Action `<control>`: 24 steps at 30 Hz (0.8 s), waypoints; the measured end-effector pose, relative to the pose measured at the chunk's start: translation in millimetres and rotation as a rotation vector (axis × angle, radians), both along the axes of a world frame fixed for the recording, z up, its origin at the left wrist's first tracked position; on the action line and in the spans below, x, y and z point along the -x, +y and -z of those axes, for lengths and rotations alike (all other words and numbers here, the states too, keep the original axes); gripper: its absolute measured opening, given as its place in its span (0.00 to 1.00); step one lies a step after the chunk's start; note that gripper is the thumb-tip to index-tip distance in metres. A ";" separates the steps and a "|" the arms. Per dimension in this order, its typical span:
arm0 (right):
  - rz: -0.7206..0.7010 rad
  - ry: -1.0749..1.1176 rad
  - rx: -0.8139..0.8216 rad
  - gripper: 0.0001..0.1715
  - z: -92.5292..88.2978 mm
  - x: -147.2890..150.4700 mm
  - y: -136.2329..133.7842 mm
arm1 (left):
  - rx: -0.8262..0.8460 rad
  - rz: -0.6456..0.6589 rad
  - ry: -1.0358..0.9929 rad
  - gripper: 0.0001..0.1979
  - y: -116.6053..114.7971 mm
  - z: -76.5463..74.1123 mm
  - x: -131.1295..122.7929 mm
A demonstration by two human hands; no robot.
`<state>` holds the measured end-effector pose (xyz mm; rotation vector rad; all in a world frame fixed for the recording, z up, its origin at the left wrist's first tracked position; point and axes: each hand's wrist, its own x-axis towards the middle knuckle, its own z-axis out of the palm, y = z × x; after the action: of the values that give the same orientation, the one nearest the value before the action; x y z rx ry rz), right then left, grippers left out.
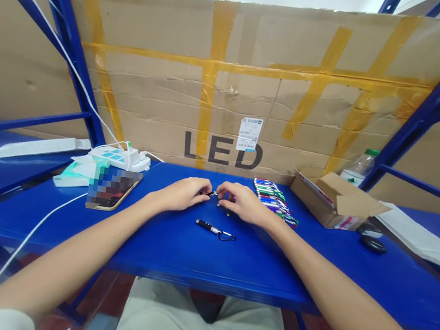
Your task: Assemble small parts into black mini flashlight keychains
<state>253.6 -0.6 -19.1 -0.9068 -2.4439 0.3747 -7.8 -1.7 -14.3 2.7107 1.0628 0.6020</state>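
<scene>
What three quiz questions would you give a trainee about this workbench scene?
1. True or false: the left hand and the right hand pinch one small dark part between their fingertips.
2. Multiple choice: the row of coloured pen-shaped gadgets lies nearest to A) the right hand, B) the left hand, C) midway between both.
3. Short answer: where is the black pen-shaped gadget with the clip?

Key: 1 true. 2 A. 3 lying on the blue table, on the person's side of both hands, touched by neither.
</scene>
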 end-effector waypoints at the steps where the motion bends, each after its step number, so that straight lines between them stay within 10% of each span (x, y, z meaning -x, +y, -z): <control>1: 0.007 -0.007 -0.005 0.13 4.9 0.7 -0.7 | 0.003 -0.011 0.005 0.09 0.2 -0.4 0.5; 24: -0.033 -0.274 -0.233 0.06 6.6 6.7 -11.3 | -0.002 -0.087 -0.017 0.11 8.8 -2.2 7.9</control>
<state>247.0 -11.9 -25.7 -0.8647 -2.6813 -0.0277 -15.7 7.1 -12.1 2.6671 1.1822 0.6394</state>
